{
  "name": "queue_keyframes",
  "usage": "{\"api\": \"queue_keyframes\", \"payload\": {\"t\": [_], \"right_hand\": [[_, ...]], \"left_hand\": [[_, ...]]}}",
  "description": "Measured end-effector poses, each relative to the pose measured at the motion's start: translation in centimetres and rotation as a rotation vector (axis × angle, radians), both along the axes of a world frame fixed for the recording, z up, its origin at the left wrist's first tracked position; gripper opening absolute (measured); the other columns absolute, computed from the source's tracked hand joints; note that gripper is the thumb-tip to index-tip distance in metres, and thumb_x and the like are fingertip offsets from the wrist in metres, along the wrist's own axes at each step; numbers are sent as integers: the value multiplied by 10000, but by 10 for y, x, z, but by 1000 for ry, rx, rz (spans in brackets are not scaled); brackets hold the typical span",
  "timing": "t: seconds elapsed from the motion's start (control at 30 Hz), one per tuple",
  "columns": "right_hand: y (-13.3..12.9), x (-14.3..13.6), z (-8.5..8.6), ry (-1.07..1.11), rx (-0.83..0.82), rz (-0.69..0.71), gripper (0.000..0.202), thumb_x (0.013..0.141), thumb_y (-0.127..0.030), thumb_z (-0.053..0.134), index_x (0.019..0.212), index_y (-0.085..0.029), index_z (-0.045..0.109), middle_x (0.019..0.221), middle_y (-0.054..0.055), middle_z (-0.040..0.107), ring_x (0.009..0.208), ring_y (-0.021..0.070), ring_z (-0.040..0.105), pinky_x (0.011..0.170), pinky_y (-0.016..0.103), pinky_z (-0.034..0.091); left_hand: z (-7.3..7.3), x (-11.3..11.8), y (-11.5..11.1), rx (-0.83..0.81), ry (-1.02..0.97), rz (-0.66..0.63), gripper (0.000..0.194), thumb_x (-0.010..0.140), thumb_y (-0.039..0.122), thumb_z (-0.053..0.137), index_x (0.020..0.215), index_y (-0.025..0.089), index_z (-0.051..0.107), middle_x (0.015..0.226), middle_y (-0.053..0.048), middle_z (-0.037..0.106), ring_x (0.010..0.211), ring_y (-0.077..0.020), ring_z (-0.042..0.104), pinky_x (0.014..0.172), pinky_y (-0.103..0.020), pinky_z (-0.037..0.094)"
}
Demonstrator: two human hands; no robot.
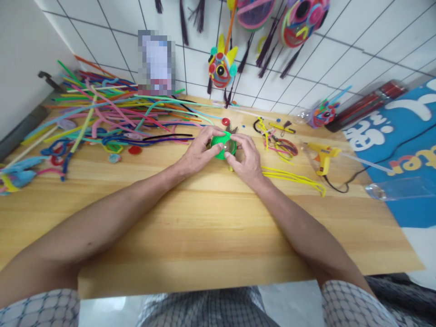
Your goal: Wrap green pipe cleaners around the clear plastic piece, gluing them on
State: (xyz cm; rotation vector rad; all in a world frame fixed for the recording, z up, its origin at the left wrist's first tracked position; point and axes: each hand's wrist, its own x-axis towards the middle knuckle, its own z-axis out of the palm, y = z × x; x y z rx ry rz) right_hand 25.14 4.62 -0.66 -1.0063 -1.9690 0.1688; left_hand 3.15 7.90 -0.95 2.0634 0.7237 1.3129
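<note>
Fingers (pixel 235 159) of both hands curled round green disc (pixel 222 144)

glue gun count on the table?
1. The yellow glue gun lies to the right of the right hand, near the blue printed sheet. No others visible.

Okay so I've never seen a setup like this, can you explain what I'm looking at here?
There's no machine here. It is one picture, from a camera worn on a person's head, looking forward and down past their own arms. The left hand and right hand together hold a round green piece above a wooden table. On the table, a heap of coloured strands lies to the left. To the right are some yellow strands and, farther over, a yellow glue gun. Colourful decorated faces with dark tassels hang by the tiled wall.
</note>
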Motion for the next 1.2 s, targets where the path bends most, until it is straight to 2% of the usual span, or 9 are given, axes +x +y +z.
{"api": "queue_keyframes", "payload": {"t": [0.2,0.3,0.4,0.57,0.73,0.97,1.2], "right_hand": [[0,0,-1,-1,28,9,415,1014,-409,697,1400,-274,632,1417,140,720,1347,337,676,1130,583,620],[1,0,-1,-1,46,23,415,1014,-400,695,1404,-272,629,1417,141,721,1348,337,678,1129,583,622],[1,0,-1,-22,34,13,415,1013,-400,690,1407,-287,629,1431,133,720,1355,342,677,1125,592,624],[-1,-2,-1,-40,88,-5,403,1009,-383,692,1396,-285,636,1410,136,733,1330,338,695,1100,588,641],[-2,-3,-2,-45,83,-23,400,1000,-373,691,1390,-296,646,1418,128,731,1333,344,696,1142,616,612],[-5,-3,-2,-14,52,-4,392,1003,-357,682,1387,-285,654,1438,140,718,1365,357,680,1198,631,570],[-5,-3,-2,-34,38,-15,393,1001,-359,679,1386,-280,654,1449,148,714,1371,365,679,1200,647,570]], "left_hand": [[0,-1,0,-66,2,-2,372,1080,493,651,1361,249,637,1388,-105,695,1289,-253,655,1090,-427,552],[1,-2,1,-43,37,10,401,1081,468,640,1415,246,633,1417,-103,683,1340,-262,629,1148,-444,528],[1,-2,3,-5,41,-3,345,1082,447,627,1361,248,663,1370,-95,700,1333,-264,629,1189,-463,508],[-2,-1,1,-52,4,-12,341,1060,432,634,1345,246,656,1423,-104,690,1348,-267,633,1193,-461,508],[-1,-1,-2,-77,7,-7,356,1040,395,640,1361,241,642,1395,-103,714,1309,-268,656,1170,-458,526],[-5,0,0,-55,-8,-9,337,1036,388,640,1337,235,646,1384,-103,709,1320,-260,657,1190,-452,515],[-3,-2,-1,-61,22,-7,352,1065,457,630,1345,244,641,1392,-102,709,1325,-263,652,1193,-453,509]]}}
